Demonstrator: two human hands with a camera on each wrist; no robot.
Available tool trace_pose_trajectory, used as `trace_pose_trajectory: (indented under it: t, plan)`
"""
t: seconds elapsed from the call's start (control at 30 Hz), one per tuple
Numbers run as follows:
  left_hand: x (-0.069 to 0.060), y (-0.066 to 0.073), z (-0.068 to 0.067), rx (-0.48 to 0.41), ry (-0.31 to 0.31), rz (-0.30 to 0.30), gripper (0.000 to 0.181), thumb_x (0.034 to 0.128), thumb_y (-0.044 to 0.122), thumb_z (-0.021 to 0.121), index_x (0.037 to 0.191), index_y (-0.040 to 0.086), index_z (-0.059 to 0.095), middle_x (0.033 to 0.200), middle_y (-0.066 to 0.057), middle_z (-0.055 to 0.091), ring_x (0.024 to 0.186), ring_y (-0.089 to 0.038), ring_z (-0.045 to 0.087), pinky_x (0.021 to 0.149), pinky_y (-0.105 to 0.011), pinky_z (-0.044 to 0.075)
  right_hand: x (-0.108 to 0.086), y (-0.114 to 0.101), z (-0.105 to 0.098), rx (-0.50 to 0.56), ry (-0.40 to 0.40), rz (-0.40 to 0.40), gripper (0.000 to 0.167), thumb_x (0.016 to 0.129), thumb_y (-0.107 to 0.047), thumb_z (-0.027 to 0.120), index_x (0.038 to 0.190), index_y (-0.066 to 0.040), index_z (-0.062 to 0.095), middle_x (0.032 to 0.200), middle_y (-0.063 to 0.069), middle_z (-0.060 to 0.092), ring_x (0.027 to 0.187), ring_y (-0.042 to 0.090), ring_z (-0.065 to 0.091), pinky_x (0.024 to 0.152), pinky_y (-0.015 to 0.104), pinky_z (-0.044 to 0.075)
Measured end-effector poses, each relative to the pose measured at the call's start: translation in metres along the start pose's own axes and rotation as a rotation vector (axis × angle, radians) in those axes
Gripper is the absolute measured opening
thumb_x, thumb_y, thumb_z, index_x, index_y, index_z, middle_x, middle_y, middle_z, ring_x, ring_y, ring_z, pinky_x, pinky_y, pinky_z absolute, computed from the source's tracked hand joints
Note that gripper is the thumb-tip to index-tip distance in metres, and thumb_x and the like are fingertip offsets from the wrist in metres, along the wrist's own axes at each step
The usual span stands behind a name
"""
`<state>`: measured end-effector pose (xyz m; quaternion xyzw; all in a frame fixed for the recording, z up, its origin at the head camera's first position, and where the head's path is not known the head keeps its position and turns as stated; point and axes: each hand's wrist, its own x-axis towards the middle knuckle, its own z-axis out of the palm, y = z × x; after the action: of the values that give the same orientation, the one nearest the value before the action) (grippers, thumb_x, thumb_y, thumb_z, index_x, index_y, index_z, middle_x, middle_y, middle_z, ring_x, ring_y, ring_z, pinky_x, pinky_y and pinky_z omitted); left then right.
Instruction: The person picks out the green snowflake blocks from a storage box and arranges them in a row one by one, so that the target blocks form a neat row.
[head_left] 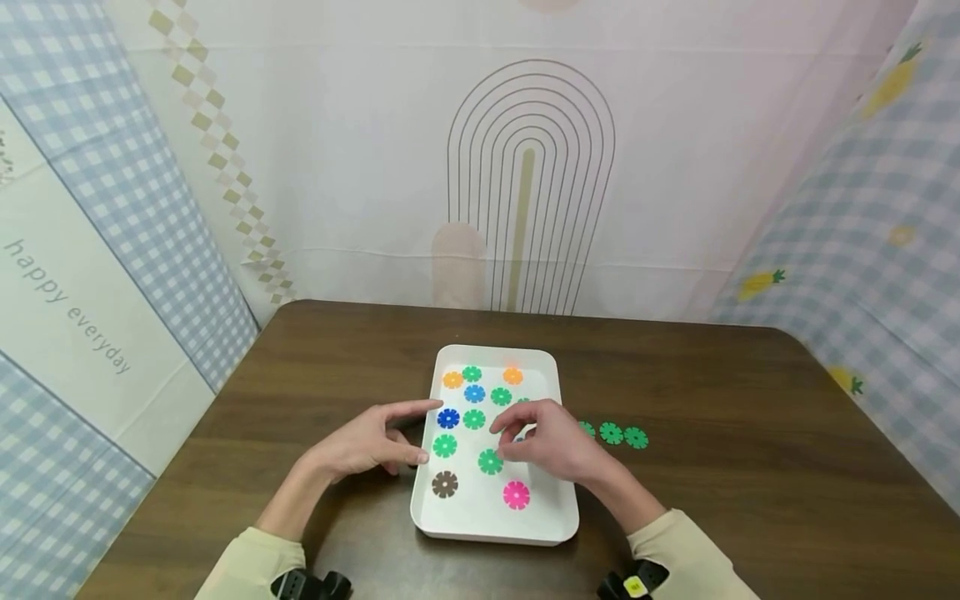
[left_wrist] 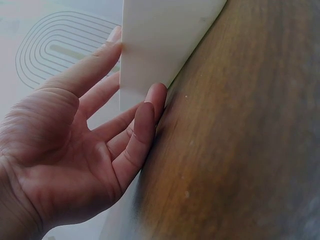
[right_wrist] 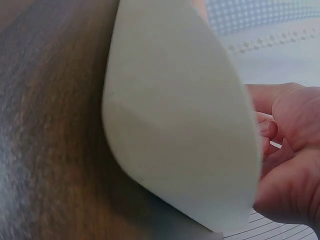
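Observation:
A white tray point(head_left: 480, 527) holds several flat, notched plastic discs: green ones, a pink disc point(head_left: 517, 495), a brown disc point(head_left: 445, 484), blue ones and orange ones. At the tray's left rim, my left hand point(head_left: 367, 442) rests its thumb and index finger on the edge, fingers spread; the left wrist view shows other fingertips by the outer wall. Over the tray's right half is my right hand point(head_left: 551, 437), fingers loosely bent. Its thumb is beside a green disc point(head_left: 491, 462), with nothing visible between the fingertips. In the right wrist view the tray wall hides its fingertips.
Right of the tray, green discs point(head_left: 611, 433) lie in a row on the brown wooden table point(head_left: 720, 475), one partly covered by the right hand. A printed cloth point(head_left: 360, 167) hangs behind the table, with checked cloths point(head_left: 840, 233) at the sides.

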<state>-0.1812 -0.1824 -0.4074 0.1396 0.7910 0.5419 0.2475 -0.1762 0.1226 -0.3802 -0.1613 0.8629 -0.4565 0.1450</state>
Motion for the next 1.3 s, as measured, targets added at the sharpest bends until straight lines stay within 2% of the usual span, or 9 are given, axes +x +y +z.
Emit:
trace_pose_trajectory:
  t: [0.27,0.4,0.47,0.63,0.87,1.3]
  plan:
    - [0.0,-0.001,0.0,-0.012,0.002,-0.001,0.075,0.091,0.02,0.085,0.158,0.018,0.051,0.103,-0.01,0.078,0.07,-0.017,0.061,0.066,-0.032,0.057,0.007,-0.001,0.008,-0.086,-0.033,-0.012,0.021,0.087,-0.01,0.085,0.107,-0.011,0.081,0.09,-0.002,0.07,0.092,0.017,0.06,0.079,0.03,0.054]
    - [0.0,-0.002,0.0,-0.007,0.005,-0.006,0.075,0.091,0.021,0.085,0.158,0.019,0.051,0.114,-0.011,0.076,0.069,-0.017,0.06,0.066,-0.033,0.057,0.008,0.002,0.011,-0.124,-0.038,-0.001,0.021,0.087,-0.009,0.086,0.107,-0.011,0.08,0.089,-0.003,0.069,0.089,0.018,0.059,0.074,0.028,0.052]
    - [0.0,-0.002,0.0,-0.005,0.005,-0.007,0.075,0.0911,0.021,0.085,0.158,0.02,0.052,0.113,-0.01,0.075,0.068,-0.017,0.059,0.066,-0.032,0.057,0.008,0.003,0.012,-0.147,-0.031,0.008,0.021,0.087,-0.009,0.086,0.106,-0.012,0.08,0.087,-0.002,0.067,0.086,0.018,0.059,0.07,0.028,0.05]
    - [0.001,-0.002,0.0,-0.015,-0.005,0.001,0.075,0.0916,0.018,0.084,0.158,0.019,0.051,0.099,-0.009,0.078,0.069,-0.016,0.06,0.065,-0.031,0.056,0.008,0.005,0.015,-0.2,-0.018,0.034,0.021,0.085,-0.011,0.088,0.103,-0.014,0.08,0.081,-0.001,0.063,0.081,0.019,0.056,0.065,0.028,0.045]
    - [0.0,-0.001,0.0,-0.019,-0.006,-0.001,0.076,0.0912,0.02,0.085,0.159,0.019,0.05,0.104,-0.009,0.078,0.07,-0.017,0.061,0.065,-0.031,0.056,0.008,0.007,0.018,-0.223,-0.028,0.035,0.023,0.081,-0.013,0.091,0.101,-0.012,0.079,0.076,0.001,0.061,0.075,0.019,0.055,0.063,0.029,0.043]
    - [-0.001,-0.001,0.0,-0.024,-0.007,-0.002,0.076,0.0912,0.021,0.085,0.159,0.018,0.05,0.107,-0.009,0.078,0.072,-0.017,0.061,0.066,-0.031,0.056,0.008,0.006,0.021,-0.273,-0.035,0.014,0.02,0.082,-0.013,0.09,0.096,-0.013,0.078,0.074,-0.001,0.059,0.075,0.018,0.054,0.064,0.029,0.041]
